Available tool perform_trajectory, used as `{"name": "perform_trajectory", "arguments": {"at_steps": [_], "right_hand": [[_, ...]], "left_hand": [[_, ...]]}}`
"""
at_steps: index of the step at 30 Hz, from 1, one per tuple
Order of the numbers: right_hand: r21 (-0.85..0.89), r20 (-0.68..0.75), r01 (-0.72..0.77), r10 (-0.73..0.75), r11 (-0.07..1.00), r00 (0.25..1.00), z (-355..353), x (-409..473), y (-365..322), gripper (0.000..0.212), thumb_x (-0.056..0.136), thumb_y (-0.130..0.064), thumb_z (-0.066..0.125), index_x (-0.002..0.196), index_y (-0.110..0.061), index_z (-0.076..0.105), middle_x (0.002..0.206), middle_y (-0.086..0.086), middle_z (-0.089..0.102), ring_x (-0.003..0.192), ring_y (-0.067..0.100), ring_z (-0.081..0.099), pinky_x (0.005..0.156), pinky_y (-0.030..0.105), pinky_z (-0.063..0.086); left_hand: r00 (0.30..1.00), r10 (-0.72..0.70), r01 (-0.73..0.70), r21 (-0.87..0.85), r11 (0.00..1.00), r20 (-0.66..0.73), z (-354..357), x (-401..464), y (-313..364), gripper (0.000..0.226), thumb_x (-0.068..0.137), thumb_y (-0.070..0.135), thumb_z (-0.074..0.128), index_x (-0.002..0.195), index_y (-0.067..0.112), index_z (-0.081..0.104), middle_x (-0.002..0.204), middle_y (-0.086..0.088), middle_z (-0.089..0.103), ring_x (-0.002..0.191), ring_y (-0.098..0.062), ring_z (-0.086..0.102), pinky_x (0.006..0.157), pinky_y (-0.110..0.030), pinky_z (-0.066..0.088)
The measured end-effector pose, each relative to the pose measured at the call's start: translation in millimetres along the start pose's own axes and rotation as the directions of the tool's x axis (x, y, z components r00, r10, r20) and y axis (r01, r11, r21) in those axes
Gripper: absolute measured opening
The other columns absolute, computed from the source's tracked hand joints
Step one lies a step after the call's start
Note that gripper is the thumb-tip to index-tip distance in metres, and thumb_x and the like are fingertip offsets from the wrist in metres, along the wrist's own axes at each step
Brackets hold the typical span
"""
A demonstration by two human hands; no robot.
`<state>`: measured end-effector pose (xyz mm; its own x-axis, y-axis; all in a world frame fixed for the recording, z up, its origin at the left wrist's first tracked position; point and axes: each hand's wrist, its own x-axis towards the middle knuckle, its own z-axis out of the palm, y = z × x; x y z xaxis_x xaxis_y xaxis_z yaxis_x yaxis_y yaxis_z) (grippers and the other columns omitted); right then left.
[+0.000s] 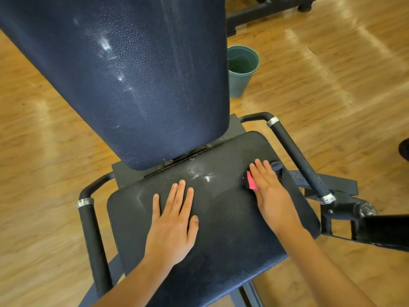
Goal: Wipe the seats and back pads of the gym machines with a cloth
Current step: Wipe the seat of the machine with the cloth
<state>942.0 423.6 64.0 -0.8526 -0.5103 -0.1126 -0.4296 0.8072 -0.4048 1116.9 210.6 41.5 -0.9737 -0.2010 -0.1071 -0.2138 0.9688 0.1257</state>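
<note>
A black padded seat (221, 229) fills the lower middle, with whitish smears near its back edge. Above it rises a dark blue back pad (143, 74), streaked with pale marks. My left hand (172, 220) lies flat on the seat, fingers straight and spread. My right hand (270, 191) presses flat on a dark cloth with a pink patch (252, 182) at the seat's right rear corner; most of the cloth is hidden under the palm.
Black side handles with silver rings stand left (90, 229) and right (296, 156) of the seat. A green bucket (242, 69) sits on the wooden floor behind the pad. Black machine frame parts (365, 224) jut out at the right.
</note>
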Motion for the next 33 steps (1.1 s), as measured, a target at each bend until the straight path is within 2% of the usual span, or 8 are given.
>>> {"name": "perform_trajectory", "arguments": {"at_steps": [5,9,14,17,19,23,27,33], "right_hand": [[-0.027,-0.077,0.037,-0.039,0.999,0.996,4.7,61.1,-7.5,0.055,0.101,-0.008,0.048,0.152,-0.01,0.029,0.161,0.004,0.022,0.151,0.023,0.012,0.114,0.03,0.026],[0.015,-0.087,0.045,-0.044,0.999,0.995,-1.9,109.0,-11.9,0.055,0.096,-0.001,0.045,0.15,-0.004,0.031,0.157,0.015,0.028,0.147,0.031,0.022,0.118,0.048,0.026],[-0.048,-0.059,0.04,-0.043,0.998,0.997,-3.7,55.2,-14.9,0.061,0.094,0.003,0.053,0.15,-0.008,0.034,0.159,0.009,0.027,0.149,0.026,0.019,0.119,0.039,0.023],[-0.084,-0.041,0.071,-0.075,0.994,0.996,-4.3,6.0,-2.3,0.063,0.085,0.009,0.064,0.144,-0.006,0.045,0.154,0.012,0.038,0.144,0.033,0.03,0.112,0.051,0.035],[-0.12,-0.014,0.079,-0.081,0.99,0.997,-7.7,-4.2,6.9,0.061,0.087,0.004,0.065,0.144,-0.008,0.046,0.153,0.011,0.039,0.144,0.035,0.03,0.113,0.054,0.033],[-0.137,0.075,0.119,-0.11,0.983,0.991,-18.7,-4.5,10.0,0.059,0.096,-0.013,0.056,0.151,-0.016,0.035,0.159,0.006,0.028,0.149,0.03,0.019,0.118,0.051,0.021],[-0.042,0.105,0.099,-0.094,0.994,0.99,-23.3,-6.2,11.2,0.062,0.099,-0.013,0.052,0.154,-0.016,0.023,0.161,0.004,0.022,0.15,0.024,0.013,0.12,0.049,0.021],[0.016,-0.023,0.001,0.0,1.0,1.0,-20.8,40.4,-3.7,0.05,0.092,0.005,0.052,0.14,-0.008,0.048,0.143,0.014,0.051,0.14,0.033,0.039,0.108,0.048,0.038]], "left_hand": [[1.0,0.003,-0.003,0.003,1.0,-0.013,0.1,-0.5,0.5,0.064,0.102,0.04,0.031,0.159,0.01,0.034,0.17,-0.01,0.019,0.158,-0.025,0.017,0.121,-0.063,0.022],[1.0,0.01,-0.01,0.012,1.0,-0.008,0.8,0.1,0.7,0.064,0.103,0.04,0.031,0.16,0.011,0.033,0.171,-0.01,0.018,0.158,-0.025,0.015,0.121,-0.062,0.019],[1.0,0.012,-0.012,0.013,1.0,-0.008,-0.2,0.4,0.5,0.064,0.103,0.041,0.031,0.16,0.011,0.032,0.171,-0.01,0.016,0.158,-0.025,0.013,0.122,-0.061,0.017],[1.0,0.006,-0.006,0.008,1.0,-0.002,0.1,-0.3,0.5,0.064,0.104,0.041,0.03,0.16,0.011,0.031,0.171,-0.009,0.015,0.158,-0.025,0.013,0.122,-0.062,0.019],[1.0,0.005,-0.005,0.007,1.0,-0.001,-0.1,0.2,0.0,0.064,0.104,0.041,0.03,0.16,0.011,0.031,0.171,-0.009,0.015,0.158,-0.024,0.013,0.122,-0.062,0.019],[1.0,0.01,-0.01,0.004,1.0,-0.011,-1.0,0.4,0.3,0.064,0.103,0.041,0.031,0.16,0.011,0.032,0.171,-0.009,0.016,0.158,-0.024,0.013,0.122,-0.061,0.018],[1.0,0.012,-0.012,0.0,1.0,-0.019,-0.4,0.5,-0.1,0.064,0.103,0.041,0.032,0.16,0.011,0.033,0.171,-0.009,0.017,0.158,-0.025,0.015,0.122,-0.061,0.018],[1.0,0.014,-0.014,-0.002,1.0,-0.024,0.2,0.5,0.2,0.064,0.102,0.04,0.033,0.159,0.011,0.035,0.171,-0.009,0.018,0.158,-0.025,0.017,0.121,-0.062,0.02]]}}
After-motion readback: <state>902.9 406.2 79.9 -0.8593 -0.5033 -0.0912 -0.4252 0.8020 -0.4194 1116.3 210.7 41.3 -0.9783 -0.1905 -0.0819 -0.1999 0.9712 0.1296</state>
